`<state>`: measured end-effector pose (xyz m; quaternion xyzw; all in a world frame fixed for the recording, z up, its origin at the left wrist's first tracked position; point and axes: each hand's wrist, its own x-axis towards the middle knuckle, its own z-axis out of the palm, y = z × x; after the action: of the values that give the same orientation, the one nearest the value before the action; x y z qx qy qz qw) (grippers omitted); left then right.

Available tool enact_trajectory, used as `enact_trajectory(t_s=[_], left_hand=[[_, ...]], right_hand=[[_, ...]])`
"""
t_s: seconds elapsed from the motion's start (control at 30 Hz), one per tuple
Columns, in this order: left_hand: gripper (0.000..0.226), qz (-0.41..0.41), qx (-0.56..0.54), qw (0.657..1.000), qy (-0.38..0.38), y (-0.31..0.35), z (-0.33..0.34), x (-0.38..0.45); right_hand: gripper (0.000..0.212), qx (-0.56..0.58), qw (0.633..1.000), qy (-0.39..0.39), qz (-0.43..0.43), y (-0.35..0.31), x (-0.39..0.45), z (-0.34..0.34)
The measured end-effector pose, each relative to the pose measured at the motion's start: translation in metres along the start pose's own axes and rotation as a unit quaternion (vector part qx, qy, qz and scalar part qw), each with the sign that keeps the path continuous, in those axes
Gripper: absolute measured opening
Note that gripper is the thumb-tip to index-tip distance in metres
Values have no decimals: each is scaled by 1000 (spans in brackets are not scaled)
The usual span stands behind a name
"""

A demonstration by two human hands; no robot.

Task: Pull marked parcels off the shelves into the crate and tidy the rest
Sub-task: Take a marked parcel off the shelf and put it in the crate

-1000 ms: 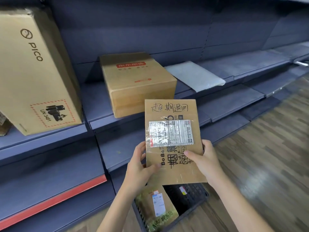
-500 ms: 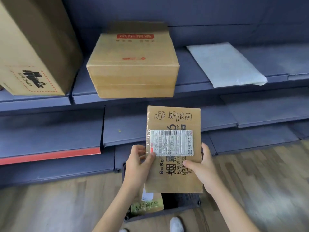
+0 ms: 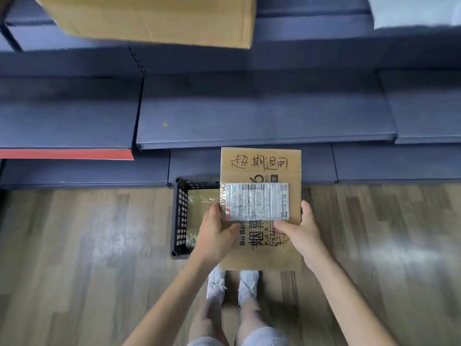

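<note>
- Here, I see both hands holding a flat cardboard parcel (image 3: pixel 260 171), handwritten characters across its top and a white shipping label (image 3: pixel 255 202) taped on its face.
- My left hand (image 3: pixel 217 233) grips its left edge, thumb curled onto the front.
- My right hand (image 3: pixel 303 233) grips the right edge likewise.
- The parcel hangs above a black crate (image 3: pixel 180 218) on the wooden floor (image 3: pixel 87 245), partly covering it.
- Inside the crate lies a wrapped packet (image 3: pixel 199 203).
- Blue-grey shelves (image 3: pixel 262 121) stand behind, a brown box (image 3: pixel 154 18) on an upper one.

two hands (image 3: pixel 217 236), three parcels (image 3: pixel 260 171), one crate (image 3: pixel 180 216), two shoes (image 3: pixel 216 283)
</note>
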<state>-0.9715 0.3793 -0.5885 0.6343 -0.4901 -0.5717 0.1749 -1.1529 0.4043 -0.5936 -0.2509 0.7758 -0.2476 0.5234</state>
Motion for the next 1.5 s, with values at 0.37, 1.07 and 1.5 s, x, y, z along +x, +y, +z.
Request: enact_trajectory(t_s=[0.37, 1.07, 1.5], left_hand=[[47, -72, -13, 994, -87, -134, 72, 120], [41, -161, -37, 984, -67, -293, 171, 267], [56, -216, -36, 976, -15, -334, 205, 296]], right_hand=[[80, -7, 995, 33, 91, 106, 152, 38], [66, -120, 986, 6, 112, 235, 320, 91], [87, -204, 972, 6, 116, 263, 356, 123]])
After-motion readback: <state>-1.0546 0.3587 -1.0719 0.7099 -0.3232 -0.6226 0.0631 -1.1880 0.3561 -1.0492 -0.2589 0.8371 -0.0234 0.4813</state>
